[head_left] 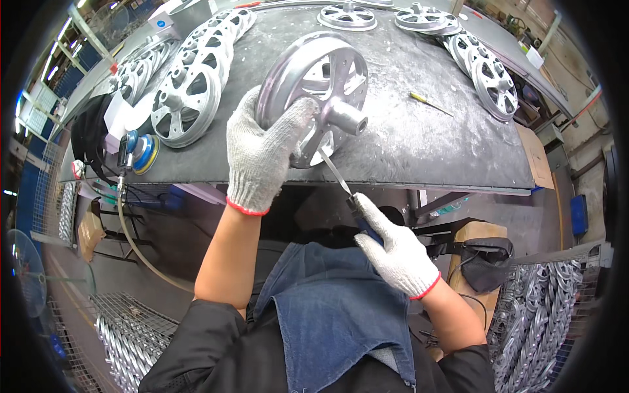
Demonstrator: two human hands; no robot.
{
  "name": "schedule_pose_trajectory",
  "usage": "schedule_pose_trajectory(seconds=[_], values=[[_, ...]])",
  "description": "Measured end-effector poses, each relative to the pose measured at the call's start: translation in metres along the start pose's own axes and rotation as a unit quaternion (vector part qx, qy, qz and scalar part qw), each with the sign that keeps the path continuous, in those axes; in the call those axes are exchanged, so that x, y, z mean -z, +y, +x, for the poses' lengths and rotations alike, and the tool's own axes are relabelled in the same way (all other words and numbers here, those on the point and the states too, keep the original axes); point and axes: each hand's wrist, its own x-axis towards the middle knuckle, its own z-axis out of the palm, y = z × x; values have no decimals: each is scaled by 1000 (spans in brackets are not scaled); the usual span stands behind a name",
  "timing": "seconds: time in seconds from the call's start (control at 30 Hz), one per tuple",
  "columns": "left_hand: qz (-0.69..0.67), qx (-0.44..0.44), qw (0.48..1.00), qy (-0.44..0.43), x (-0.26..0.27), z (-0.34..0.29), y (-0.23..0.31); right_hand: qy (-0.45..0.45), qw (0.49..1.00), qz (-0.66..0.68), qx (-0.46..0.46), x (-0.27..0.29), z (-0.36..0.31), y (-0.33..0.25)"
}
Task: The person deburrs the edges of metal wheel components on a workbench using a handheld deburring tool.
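A silver cast metal wheel with spokes (343, 116) is held tilted above the near edge of the table, its hub sticking out toward the right. My left hand (261, 149), in a white knitted glove with a red cuff, is closed on the wheel's left side, thumb over the front and the other fingers hidden behind. My gloved right hand (401, 257) grips the dark handle of a slim, tapered metal file (336, 171). The file's tip meets the wheel's lower rim, near a spoke opening.
Similar wheels (190, 98) lie overlapping in rows at the left, with more wheels (493, 85) at the right. A yellow-handled screwdriver (429, 103) lies on the dusty grey table (406, 154). A blue sander (141, 152) with a hose stands front left. Wire baskets of metal parts (540, 321) flank me.
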Motion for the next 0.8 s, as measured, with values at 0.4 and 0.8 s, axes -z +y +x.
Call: schedule_pose_trajectory(seconds=[0.4,0.8], values=[[-41,-9,999,31,-26,-10,-14,-99,774,577,-242,30,-9,-32],[331,-137,933,-41,19,64,33,-4,999,40,-22,20,-7,-10]])
